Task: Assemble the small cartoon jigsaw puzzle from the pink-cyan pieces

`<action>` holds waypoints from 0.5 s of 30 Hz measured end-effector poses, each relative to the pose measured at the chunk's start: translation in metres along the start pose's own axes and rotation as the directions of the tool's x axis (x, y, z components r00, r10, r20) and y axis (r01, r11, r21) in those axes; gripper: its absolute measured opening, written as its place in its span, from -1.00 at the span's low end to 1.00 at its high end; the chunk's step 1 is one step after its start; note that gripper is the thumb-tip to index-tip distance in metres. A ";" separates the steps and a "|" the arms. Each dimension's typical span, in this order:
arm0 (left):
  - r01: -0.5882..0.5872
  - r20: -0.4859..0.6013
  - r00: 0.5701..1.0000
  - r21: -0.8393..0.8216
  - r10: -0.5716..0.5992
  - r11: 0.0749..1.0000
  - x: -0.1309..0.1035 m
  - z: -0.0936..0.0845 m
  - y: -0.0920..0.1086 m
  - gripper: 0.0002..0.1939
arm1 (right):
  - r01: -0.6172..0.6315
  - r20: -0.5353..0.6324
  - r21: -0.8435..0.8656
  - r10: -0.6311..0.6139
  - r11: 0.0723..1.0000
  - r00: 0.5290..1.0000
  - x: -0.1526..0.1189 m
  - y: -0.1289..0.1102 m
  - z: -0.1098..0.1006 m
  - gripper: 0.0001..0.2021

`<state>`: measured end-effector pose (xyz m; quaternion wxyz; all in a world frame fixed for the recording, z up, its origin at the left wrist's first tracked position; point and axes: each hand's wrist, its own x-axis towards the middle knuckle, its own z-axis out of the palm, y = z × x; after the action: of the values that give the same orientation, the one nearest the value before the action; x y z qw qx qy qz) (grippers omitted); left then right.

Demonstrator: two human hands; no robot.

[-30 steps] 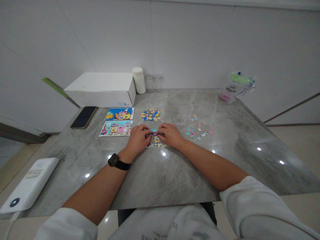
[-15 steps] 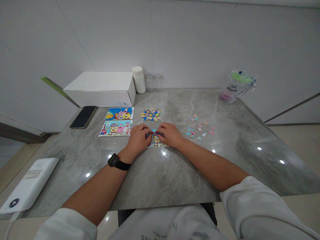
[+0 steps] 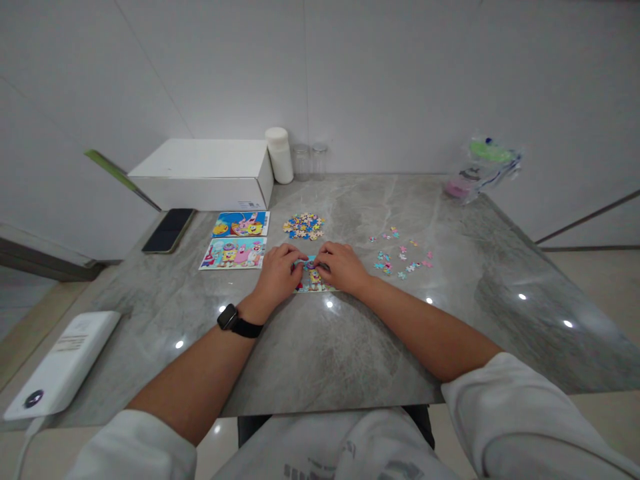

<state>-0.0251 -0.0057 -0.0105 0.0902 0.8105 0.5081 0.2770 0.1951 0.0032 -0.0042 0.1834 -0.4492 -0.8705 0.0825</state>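
Observation:
A partly assembled cartoon jigsaw puzzle [image 3: 315, 281] lies flat on the grey marbled table, between my hands. My left hand [image 3: 281, 270], with a black watch on its wrist, is closed at the puzzle's upper left, thumb and fingers bent onto its edge. From the right, my right hand [image 3: 341, 268] is closed over the puzzle's upper right, its curled fingertips on the pieces. Whether a loose piece sits under the fingertips is hidden. Loose puzzle pieces [image 3: 384, 267] lie scattered to the right. Behind the hands is a heap of blue and yellow pieces [image 3: 304, 227].
Two cartoon picture cards [image 3: 234, 254] lie left of the hands, near a phone [image 3: 169, 231]. At the back stand a white box [image 3: 200, 177], a white bottle [image 3: 279, 156] and two clear jars [image 3: 310, 163]. A plastic bag [image 3: 481, 172] sits back right, a white power bank [image 3: 63, 363] front left.
My fingertips have moved slightly apart, showing more of the puzzle's top middle between them. The whole view has shifted a little; the other things lie as before.

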 end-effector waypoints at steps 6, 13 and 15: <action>0.012 -0.089 0.996 -0.089 -0.020 0.996 0.001 -0.004 0.004 -0.75 | 0.012 -0.034 0.031 -0.011 0.999 0.999 -0.001 0.001 0.003 -0.89; 0.025 -0.123 0.991 -0.152 -0.044 0.988 0.003 -0.007 0.006 -0.79 | 0.005 -0.165 0.152 0.021 0.988 0.986 -0.001 0.007 0.002 -0.84; 0.035 -0.118 0.992 -0.151 -0.053 0.988 0.003 -0.007 0.006 -0.79 | -0.012 -0.166 0.175 0.042 0.985 0.985 -0.001 0.009 0.001 -0.82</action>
<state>-0.0237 -0.0070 -0.0013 0.1256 0.7718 0.5083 0.3608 0.2017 0.0074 -0.0081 0.2936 -0.4486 -0.8352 0.1221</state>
